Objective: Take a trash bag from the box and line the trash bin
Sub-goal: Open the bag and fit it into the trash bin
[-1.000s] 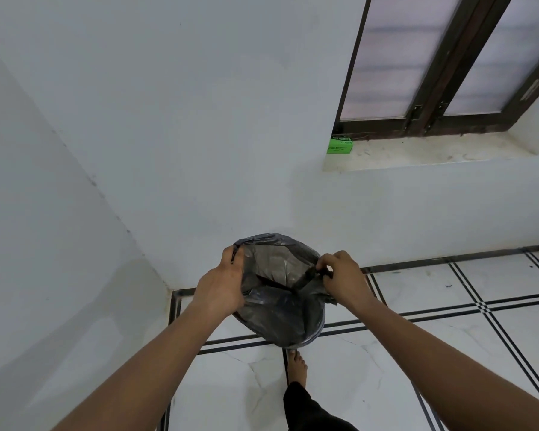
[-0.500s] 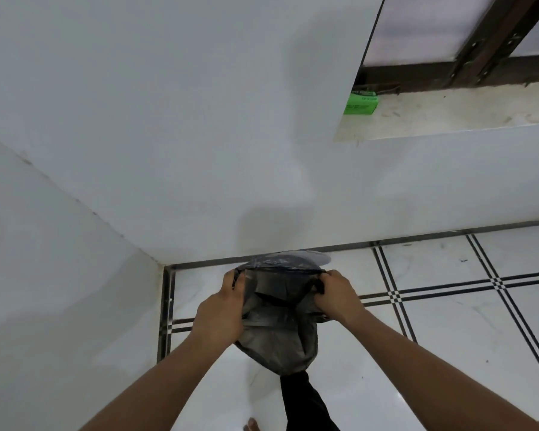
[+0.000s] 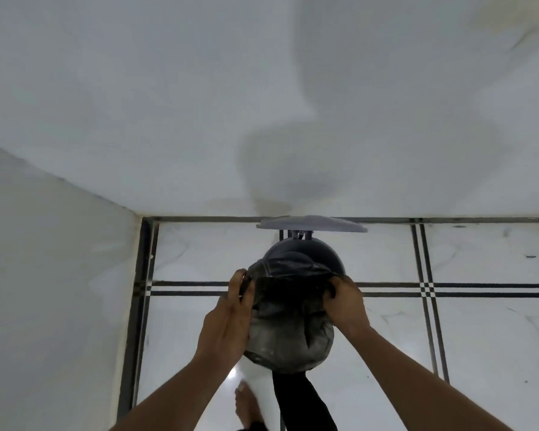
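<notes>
- Grey plastic bag (image 3: pixel 288 334), crumpled and dusty-looking, is held by both hands above a white tiled floor (image 3: pixel 448 337)
- Left hand (image 3: pixel 231 318) grips the bag's left edge, fingers curled over the rim
- Right hand (image 3: pixel 344 301) pinches the bag's right edge, fingers closed on the plastic
- Bag's mouth is stretched between the hands and its body sags below them
- Round dark bin (image 3: pixel 324 253) sits on the floor just behind the bag, partly hidden by it
- Bin's lid (image 3: pixel 311 224) stands raised at the back, near the white wall (image 3: pixel 199 119)
- Bare foot (image 3: pixel 248 405) and a dark trouser leg (image 3: pixel 302 402) show below the bag
- Dark double lines cross the floor tiles
</notes>
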